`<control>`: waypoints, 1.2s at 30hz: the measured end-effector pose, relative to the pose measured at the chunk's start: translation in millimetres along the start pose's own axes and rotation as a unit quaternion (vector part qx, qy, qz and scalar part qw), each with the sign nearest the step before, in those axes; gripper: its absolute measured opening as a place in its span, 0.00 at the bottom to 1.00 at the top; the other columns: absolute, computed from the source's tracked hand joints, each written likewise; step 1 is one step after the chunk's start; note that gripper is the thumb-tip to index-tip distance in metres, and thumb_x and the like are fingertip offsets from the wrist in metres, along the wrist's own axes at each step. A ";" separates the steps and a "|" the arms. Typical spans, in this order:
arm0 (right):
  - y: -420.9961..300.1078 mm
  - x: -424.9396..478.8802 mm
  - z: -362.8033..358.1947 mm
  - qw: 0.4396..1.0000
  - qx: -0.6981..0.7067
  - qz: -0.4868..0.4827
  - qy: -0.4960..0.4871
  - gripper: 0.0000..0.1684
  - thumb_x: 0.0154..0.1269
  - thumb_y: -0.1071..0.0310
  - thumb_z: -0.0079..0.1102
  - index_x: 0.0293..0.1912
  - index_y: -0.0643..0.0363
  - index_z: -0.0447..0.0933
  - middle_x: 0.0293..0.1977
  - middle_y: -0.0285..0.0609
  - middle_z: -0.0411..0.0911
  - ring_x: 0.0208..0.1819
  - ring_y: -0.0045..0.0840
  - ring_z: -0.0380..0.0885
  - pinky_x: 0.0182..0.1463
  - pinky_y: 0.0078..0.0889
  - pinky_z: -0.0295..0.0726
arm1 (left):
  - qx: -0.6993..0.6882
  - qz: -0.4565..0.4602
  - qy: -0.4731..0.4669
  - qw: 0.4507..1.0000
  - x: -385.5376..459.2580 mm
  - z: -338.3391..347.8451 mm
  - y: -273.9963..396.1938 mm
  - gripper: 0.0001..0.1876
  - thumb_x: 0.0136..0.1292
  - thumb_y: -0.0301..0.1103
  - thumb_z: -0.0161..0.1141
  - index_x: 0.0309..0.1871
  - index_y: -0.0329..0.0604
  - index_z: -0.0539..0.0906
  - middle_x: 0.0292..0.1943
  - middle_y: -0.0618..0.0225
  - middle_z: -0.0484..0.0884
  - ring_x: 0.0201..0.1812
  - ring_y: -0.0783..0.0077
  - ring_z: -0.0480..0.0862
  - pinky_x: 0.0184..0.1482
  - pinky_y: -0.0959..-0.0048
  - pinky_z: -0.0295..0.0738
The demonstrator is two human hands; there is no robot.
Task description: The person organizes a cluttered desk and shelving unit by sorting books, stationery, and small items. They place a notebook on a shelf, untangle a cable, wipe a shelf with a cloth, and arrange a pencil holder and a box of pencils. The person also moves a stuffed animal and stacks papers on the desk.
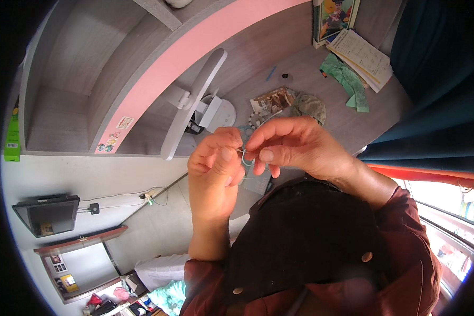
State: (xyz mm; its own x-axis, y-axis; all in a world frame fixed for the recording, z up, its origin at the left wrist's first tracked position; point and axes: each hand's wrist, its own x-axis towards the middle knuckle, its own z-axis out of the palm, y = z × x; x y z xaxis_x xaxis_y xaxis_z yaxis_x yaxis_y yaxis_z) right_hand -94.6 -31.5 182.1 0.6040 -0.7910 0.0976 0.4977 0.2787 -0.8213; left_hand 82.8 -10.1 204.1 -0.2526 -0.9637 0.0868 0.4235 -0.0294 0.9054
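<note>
A thin, pale cord (247, 163) bends into a small loop between my two hands. My left hand (217, 166) pinches a thin strand of it between thumb and forefinger, palm turned inward. Opposite, my right hand (300, 148) has its thumb and fingers curled about the other side of the loop, and the fingertips of both hands almost meet. A pale length also shows above the right forefinger, near a beaded bracelet (255, 120) on the desk. Whether the strands are all one piece is too small to tell.
Beyond my hands, the grey wooden desk (379, 122) holds a brown printed packet (271, 100), a crumpled camouflage-like cloth (308, 106), green fabric (345, 79) and papers (361, 55). A white desk lamp (195, 102) stands left. A grey printed box (257, 181) lies below my hands.
</note>
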 end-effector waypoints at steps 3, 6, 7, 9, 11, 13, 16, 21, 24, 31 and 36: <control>6.7 2.7 0.5 0.999 -0.011 -0.041 -0.007 0.10 0.62 0.73 0.57 0.44 0.63 0.74 0.38 0.37 0.77 0.37 0.16 0.76 0.32 0.17 0.74 | -0.056 -0.025 -0.004 0.998 0.4 -3.2 -0.9 0.08 0.64 0.33 0.55 0.43 0.40 0.76 0.41 0.66 0.69 0.19 0.89 0.60 0.19 0.88 0.51; 1.1 2.1 10.0 0.997 -0.001 -0.056 0.052 0.09 0.60 0.73 0.58 0.42 0.62 0.75 0.38 0.35 0.76 0.37 0.14 0.75 0.33 0.15 0.73 | -0.127 -0.059 0.008 0.990 0.0 -4.4 -1.0 0.07 0.62 0.31 0.57 0.42 0.42 0.79 0.46 0.67 0.73 0.20 0.89 0.61 0.20 0.88 0.52; 2.8 3.0 9.1 0.993 -0.048 -0.090 0.058 0.10 0.60 0.74 0.58 0.42 0.63 0.75 0.37 0.35 0.75 0.37 0.15 0.74 0.35 0.16 0.73 | -0.139 -0.067 0.015 0.988 -0.2 -3.1 -0.7 0.07 0.62 0.30 0.57 0.42 0.42 0.79 0.47 0.66 0.73 0.20 0.88 0.61 0.20 0.88 0.52; 7.1 4.4 6.7 0.975 -0.141 -0.156 0.071 0.10 0.59 0.77 0.58 0.43 0.64 0.76 0.36 0.36 0.72 0.37 0.18 0.73 0.40 0.19 0.73 | -0.139 -0.069 0.025 0.987 -0.7 -0.9 -1.7 0.06 0.61 0.30 0.58 0.41 0.42 0.80 0.47 0.67 0.73 0.21 0.88 0.62 0.20 0.87 0.52; 4.9 4.9 9.7 0.970 -0.168 -0.163 0.070 0.09 0.59 0.76 0.59 0.41 0.64 0.76 0.35 0.35 0.71 0.37 0.16 0.71 0.41 0.18 0.72 | -0.115 -0.057 0.029 0.991 -1.1 1.6 -3.3 0.06 0.60 0.29 0.59 0.40 0.42 0.81 0.46 0.67 0.73 0.23 0.88 0.64 0.20 0.87 0.52; 5.0 6.3 12.1 0.972 -0.158 -0.157 0.078 0.07 0.59 0.76 0.60 0.39 0.64 0.76 0.34 0.34 0.70 0.35 0.15 0.70 0.40 0.17 0.71 | -0.056 -0.024 0.038 0.997 -1.0 3.0 -4.8 0.06 0.59 0.27 0.60 0.39 0.41 0.81 0.44 0.68 0.72 0.26 0.87 0.66 0.22 0.87 0.55; 7.3 8.6 12.0 0.984 -0.092 -0.121 0.088 0.06 0.60 0.74 0.59 0.37 0.64 0.76 0.33 0.33 0.70 0.32 0.14 0.68 0.35 0.17 0.70 | 0.078 0.060 0.048 0.994 -0.6 5.3 -7.4 0.06 0.58 0.24 0.60 0.39 0.39 0.82 0.41 0.69 0.72 0.31 0.86 0.68 0.26 0.87 0.59; 5.3 5.4 11.9 0.994 -0.041 -0.060 0.082 0.07 0.63 0.68 0.57 0.36 0.62 0.74 0.29 0.31 0.70 0.27 0.11 0.65 0.28 0.14 0.65 | 0.259 0.142 0.081 0.952 -0.7 8.5 -9.4 0.04 0.58 0.22 0.59 0.37 0.36 0.81 0.37 0.70 0.72 0.31 0.85 0.69 0.32 0.86 0.63; 5.0 5.7 9.5 0.996 -0.040 -0.045 0.063 0.08 0.64 0.66 0.56 0.36 0.61 0.73 0.27 0.30 0.69 0.27 0.10 0.64 0.28 0.14 0.64 | 0.284 0.141 0.091 0.944 -1.9 11.3 -8.6 0.03 0.60 0.23 0.59 0.37 0.34 0.79 0.36 0.70 0.73 0.30 0.85 0.69 0.32 0.86 0.64; -1.3 8.5 3.7 0.997 -0.051 -0.054 0.004 0.10 0.66 0.64 0.52 0.36 0.61 0.72 0.27 0.31 0.69 0.26 0.12 0.64 0.28 0.14 0.63 | 0.221 0.034 0.086 0.971 -6.1 16.8 2.2 0.04 0.64 0.27 0.55 0.39 0.36 0.75 0.35 0.70 0.74 0.28 0.88 0.67 0.28 0.88 0.59; 9.7 12.2 -4.9 0.995 0.046 -0.073 0.046 0.12 0.66 0.62 0.52 0.40 0.63 0.73 0.31 0.36 0.73 0.30 0.15 0.69 0.29 0.16 0.67 | -0.054 -0.087 0.028 0.994 3.5 8.4 8.2 0.06 0.67 0.33 0.50 0.40 0.40 0.72 0.35 0.70 0.71 0.23 0.88 0.61 0.23 0.87 0.55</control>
State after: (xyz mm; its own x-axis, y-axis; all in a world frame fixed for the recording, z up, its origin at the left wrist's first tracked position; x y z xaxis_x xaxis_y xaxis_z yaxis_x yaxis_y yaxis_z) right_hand -85.4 -41.2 172.5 0.4634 -0.8721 0.1572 0.6337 0.2022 -0.7467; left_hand 78.1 -11.5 215.3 -0.2825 -0.9547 -0.0932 0.4692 -0.2222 0.8547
